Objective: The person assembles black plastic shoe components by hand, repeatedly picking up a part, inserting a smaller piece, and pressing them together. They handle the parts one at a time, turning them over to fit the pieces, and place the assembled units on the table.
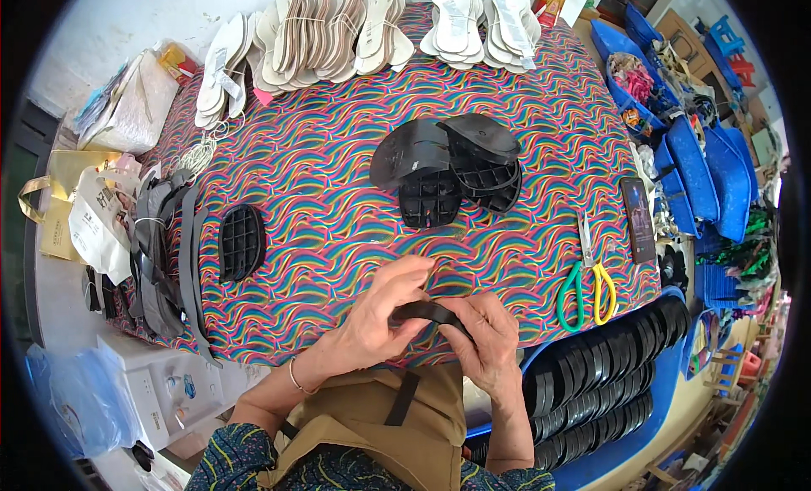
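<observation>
Both hands grip one black strap [429, 310]: L hand [372, 322] fingers closed on its left end, R hand [483, 339] on right. Black sole pile [448, 172] lies well apart on patterned table [338, 153].

The table cloth [338, 195] carries a wavy, swirling pattern in pink, blue, orange, yellow and green; the heel pieces [448, 170] heaped on it are matte black, as is the single gridded piece [242, 242] lying to the left; the curved strip [431, 309] between the left hand [376, 318] and the right hand [486, 339] is black too; the scissors [589, 292] have one green handle and one yellow; the insoles [338, 31] at the far edge are cream and white; the tub [629, 444] of stacked black pieces is bright blue; the apron [372, 423] is tan, over a sleeve printed in dark blue, green and yellow
</observation>
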### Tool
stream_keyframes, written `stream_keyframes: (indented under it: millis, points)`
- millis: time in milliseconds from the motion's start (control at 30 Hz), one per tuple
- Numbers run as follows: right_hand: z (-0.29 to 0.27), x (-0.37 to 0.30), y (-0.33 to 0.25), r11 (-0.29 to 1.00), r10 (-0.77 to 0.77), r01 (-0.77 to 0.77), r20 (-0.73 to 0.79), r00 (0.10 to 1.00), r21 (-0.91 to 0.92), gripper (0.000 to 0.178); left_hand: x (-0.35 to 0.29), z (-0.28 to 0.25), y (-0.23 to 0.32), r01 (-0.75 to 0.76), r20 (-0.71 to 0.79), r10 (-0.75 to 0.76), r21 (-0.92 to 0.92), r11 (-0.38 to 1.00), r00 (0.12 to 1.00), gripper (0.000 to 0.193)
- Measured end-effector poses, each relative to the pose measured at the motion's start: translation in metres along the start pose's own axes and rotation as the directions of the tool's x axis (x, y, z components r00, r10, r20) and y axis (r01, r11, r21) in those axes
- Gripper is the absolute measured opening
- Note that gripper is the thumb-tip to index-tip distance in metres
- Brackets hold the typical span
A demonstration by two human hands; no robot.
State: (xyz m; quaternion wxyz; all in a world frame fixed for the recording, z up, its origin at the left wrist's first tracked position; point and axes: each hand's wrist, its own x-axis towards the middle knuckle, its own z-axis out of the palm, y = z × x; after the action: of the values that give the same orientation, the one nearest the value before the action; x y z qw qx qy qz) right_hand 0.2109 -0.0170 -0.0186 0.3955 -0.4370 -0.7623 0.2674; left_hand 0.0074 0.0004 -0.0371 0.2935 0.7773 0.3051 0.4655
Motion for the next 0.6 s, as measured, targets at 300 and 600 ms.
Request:
stream_keyframes:
  millis: [300, 600]
  points:
    - [0.001, 0.000, 0.013, 0.995, 0.030, -0.021, -0.081, 0.996, 0.100, 0.029, 0.007, 0.011, 0.010, 0.182, -0.158, -0.168, 0.079, 0.980, 0.973, 0.054]
    - [-0.001, -0.001, 0.015, 0.988, 0.050, -0.027, -0.149, 0.988, 0.154, 0.030, 0.016, 0.021, 0.016, 0.256, -0.153, -0.235, 0.138, 0.957, 0.960, 0.029]
